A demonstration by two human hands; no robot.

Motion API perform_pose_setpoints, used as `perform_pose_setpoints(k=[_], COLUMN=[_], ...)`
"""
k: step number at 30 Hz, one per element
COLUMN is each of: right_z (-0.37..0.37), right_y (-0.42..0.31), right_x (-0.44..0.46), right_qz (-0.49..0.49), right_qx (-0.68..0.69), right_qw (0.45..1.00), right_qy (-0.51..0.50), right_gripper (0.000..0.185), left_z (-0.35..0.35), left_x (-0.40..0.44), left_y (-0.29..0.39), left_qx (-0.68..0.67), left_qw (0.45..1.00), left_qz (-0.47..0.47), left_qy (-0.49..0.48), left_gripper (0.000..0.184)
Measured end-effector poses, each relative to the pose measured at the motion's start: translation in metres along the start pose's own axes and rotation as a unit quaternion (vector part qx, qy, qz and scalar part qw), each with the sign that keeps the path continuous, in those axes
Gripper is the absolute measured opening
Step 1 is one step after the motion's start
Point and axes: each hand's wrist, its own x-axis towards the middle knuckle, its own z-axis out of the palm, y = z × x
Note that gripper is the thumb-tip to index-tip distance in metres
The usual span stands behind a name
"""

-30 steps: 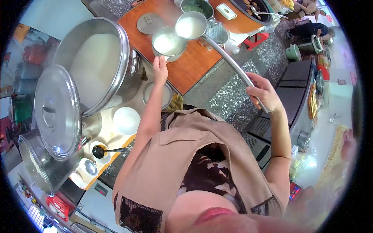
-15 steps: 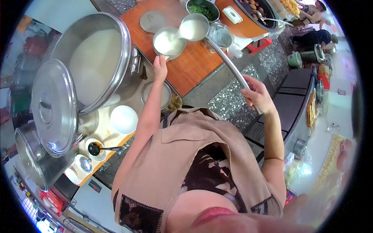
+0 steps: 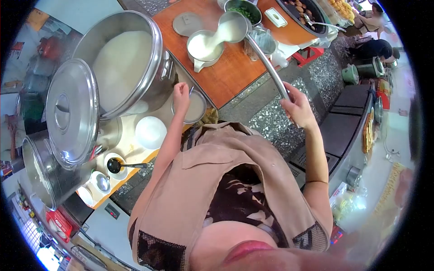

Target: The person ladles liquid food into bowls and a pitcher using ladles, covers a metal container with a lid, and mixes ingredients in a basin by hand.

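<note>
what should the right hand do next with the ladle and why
Probably tip the ladle slightly further with the right hand, its bowl over the handled pot: white liquid is streaming from it into the pot, and the bowl appears to hold more.

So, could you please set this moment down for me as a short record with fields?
right hand: gripping a long-handled ladle
left hand: loosely curled, apart from the saucepan, nothing visible in it
pour: milky liquid streaming from the long-handled ladle into the saucepan
saucepan support: reddish-brown table
stockpot: large, steel, uncovered, holding similar white liquid
lid: steel, tilted, beside the stockpot
unclear: what the liquid is
</note>
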Motion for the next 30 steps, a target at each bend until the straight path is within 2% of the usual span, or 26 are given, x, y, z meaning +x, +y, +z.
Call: perform_pose_setpoints(k=[5, 7, 9, 14, 17, 22, 25, 30], right_z=[0.005, 0.008, 0.011, 0.024, 0.037, 0.061, 0.08, 0.098], right_y=[0.014, 0.025, 0.035, 0.044, 0.05, 0.07, 0.098, 0.12], right_x=[0.001, 0.003, 0.005, 0.004, 0.001, -0.001, 0.008, 0.005], right_qz=[-0.032, -0.043, -0.092, -0.095, -0.174, -0.145, -0.284, -0.224], right_qx=[-0.031, -0.043, -0.072, -0.115, -0.105, -0.133, -0.168, -0.237], right_qw=[0.999, 0.998, 0.992, 0.986, 0.973, 0.974, 0.927, 0.929], right_qy=[0.025, 0.032, 0.055, 0.075, 0.108, 0.113, 0.177, 0.176], right_gripper=[0.049, 0.049, 0.05, 0.051, 0.05, 0.05, 0.053, 0.053], left_z=[-0.041, -0.056, -0.07, -0.095, -0.107, -0.132, -0.149, -0.17], left_x=[-0.03, -0.041, -0.052, -0.071, -0.082, -0.098, -0.108, -0.115], left_y=[-0.037, -0.035, -0.028, -0.006, 0.0, -0.01, -0.015, -0.018], left_qx=[-0.014, -0.03, -0.028, -0.003, -0.009, 0.007, 0.007, 0.026], left_qw=[1.0, 0.999, 0.998, 0.997, 0.996, 0.995, 0.994, 0.993], left_qz=[-0.02, -0.014, -0.047, -0.07, -0.08, -0.078, -0.084, -0.089], left_qy=[0.004, 0.01, 0.021, 0.032, 0.037, 0.062, 0.066, 0.08], left_gripper=[0.022, 0.021, 0.021, 0.022, 0.021, 0.022, 0.021, 0.021])
